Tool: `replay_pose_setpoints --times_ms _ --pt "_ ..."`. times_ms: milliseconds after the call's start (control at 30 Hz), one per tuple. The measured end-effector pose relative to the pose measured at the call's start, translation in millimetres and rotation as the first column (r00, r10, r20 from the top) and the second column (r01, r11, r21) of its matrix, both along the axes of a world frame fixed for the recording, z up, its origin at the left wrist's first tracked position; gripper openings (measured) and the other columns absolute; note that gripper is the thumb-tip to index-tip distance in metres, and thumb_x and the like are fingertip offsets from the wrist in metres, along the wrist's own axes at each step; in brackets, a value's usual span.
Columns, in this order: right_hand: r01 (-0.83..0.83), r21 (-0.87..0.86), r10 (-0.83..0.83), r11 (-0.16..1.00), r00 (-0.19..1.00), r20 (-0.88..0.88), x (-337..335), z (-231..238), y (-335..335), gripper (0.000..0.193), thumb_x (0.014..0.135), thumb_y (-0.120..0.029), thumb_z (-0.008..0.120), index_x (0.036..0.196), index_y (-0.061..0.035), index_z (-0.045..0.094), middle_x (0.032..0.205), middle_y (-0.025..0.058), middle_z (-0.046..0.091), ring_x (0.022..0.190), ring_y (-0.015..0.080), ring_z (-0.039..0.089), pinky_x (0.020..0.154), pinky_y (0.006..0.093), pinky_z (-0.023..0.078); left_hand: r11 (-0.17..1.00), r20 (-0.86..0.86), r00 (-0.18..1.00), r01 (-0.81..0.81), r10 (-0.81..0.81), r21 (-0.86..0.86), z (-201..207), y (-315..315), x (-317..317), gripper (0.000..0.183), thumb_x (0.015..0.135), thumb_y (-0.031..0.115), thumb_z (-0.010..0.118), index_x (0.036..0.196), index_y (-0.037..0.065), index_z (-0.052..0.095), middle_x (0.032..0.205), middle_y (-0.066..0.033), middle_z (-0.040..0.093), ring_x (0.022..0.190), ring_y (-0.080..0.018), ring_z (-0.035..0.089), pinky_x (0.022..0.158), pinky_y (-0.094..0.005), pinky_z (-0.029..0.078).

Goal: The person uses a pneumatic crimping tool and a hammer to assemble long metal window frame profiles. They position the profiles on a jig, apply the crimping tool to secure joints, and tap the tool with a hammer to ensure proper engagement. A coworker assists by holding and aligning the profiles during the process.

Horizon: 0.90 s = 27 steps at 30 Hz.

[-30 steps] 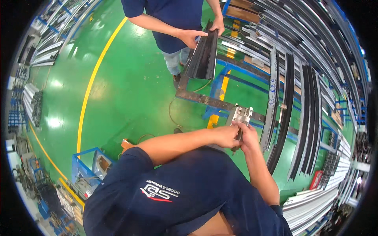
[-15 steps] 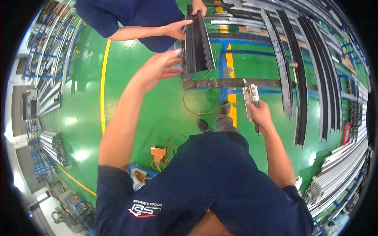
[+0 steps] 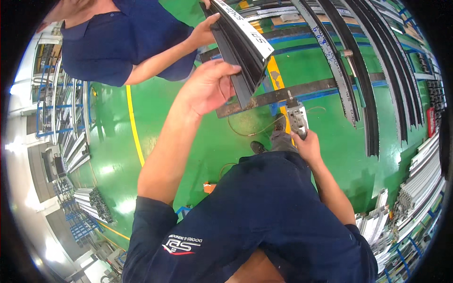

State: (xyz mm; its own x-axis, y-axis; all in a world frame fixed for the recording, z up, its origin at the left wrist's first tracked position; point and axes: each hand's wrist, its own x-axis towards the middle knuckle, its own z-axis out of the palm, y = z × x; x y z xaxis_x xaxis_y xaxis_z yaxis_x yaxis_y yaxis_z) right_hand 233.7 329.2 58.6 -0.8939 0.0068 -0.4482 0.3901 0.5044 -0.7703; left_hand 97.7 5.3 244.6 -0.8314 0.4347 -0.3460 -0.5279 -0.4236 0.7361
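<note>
A black frame profile (image 3: 233, 47), with white printed film along one face, slants over the workbench. My left hand (image 3: 207, 87) is closed on its near end, thumb on top and fingers curled beneath. Farther up the same piece, a co-worker's hand (image 3: 205, 32) grips the edge. My right hand (image 3: 309, 145) is wrapped round the dark lower part of a silver metal tool (image 3: 297, 117). This tool has a blocky body and a thin tip pointing away from me, near the bench's front bar. Its exact kind I cannot make out.
A dark-topped bench bar (image 3: 278, 95) on a blue frame runs in front of me. Several long profiles (image 3: 373, 118) rest across the rack at right. White profiles (image 3: 417, 170) are stacked lower right. A hose (image 3: 252, 134) and an orange object (image 3: 209, 187) lie on the green floor.
The profile has tilted, bringing its white film into view. My left hand, apart from it before, now grips its near end. The tool in my right hand has turned and shows another face.
</note>
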Motion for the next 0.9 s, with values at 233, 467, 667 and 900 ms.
replay_pose_setpoints --times_ms 233,467,667,900 --pt "-0.032 -0.004 0.031 0.999 0.998 -0.063 0.5 -5.1 -3.8 0.043 0.093 -0.033 0.079 0.112 0.0054 0.075 0.092 0.0266 0.077 0.085 0.0398 0.076 0.08 0.0453 0.058 0.952 -0.04 0.999 -0.022 0.036 0.304 -17.4 15.9 14.3 0.088 0.092 0.017 0.084 0.166 0.011 0.035 0.173 -0.0156 0.034 0.146 -0.0473 0.05 0.122 -0.0538 0.047" --pt "-0.05 0.001 0.05 0.999 0.996 -0.068 0.5 -9.4 -4.6 0.036 0.094 -0.027 0.08 0.109 0.0048 0.076 0.086 0.0167 0.077 0.074 0.0235 0.071 0.073 0.04 0.056 0.89 -0.013 0.999 -0.04 0.051 0.454 -16.1 17.6 40.5 0.082 0.088 -0.015 0.067 0.162 -0.001 0.034 0.17 -0.0169 0.039 0.141 -0.0482 0.056 0.123 -0.0528 0.047" --pt "-0.06 0.045 0.058 0.997 0.998 0.036 -6.4 -2.5 -6.7 0.035 0.093 -0.029 0.08 0.105 0.0044 0.076 0.074 0.0118 0.073 0.065 0.0212 0.068 0.065 0.0401 0.054 0.953 -0.075 0.995 -0.034 0.059 0.302 3.6 29.2 55.8 0.087 0.09 0.0 0.076 0.165 0.009 0.031 0.159 -0.0172 0.053 0.128 -0.0375 0.067 0.116 -0.0487 0.052" --pt "-0.084 0.072 0.079 0.994 0.995 0.066 -4.5 -8.9 -7.0 0.041 0.092 -0.033 0.08 0.108 0.0049 0.077 0.079 0.0177 0.076 0.072 0.0286 0.074 0.071 0.0438 0.057 0.998 -0.014 0.998 -0.061 0.061 0.022 -0.5 12.0 45.4 0.072 0.096 0.003 0.068 0.161 0.003 0.037 0.146 -0.0195 0.062 0.103 -0.0325 0.075 0.101 -0.0433 0.058"
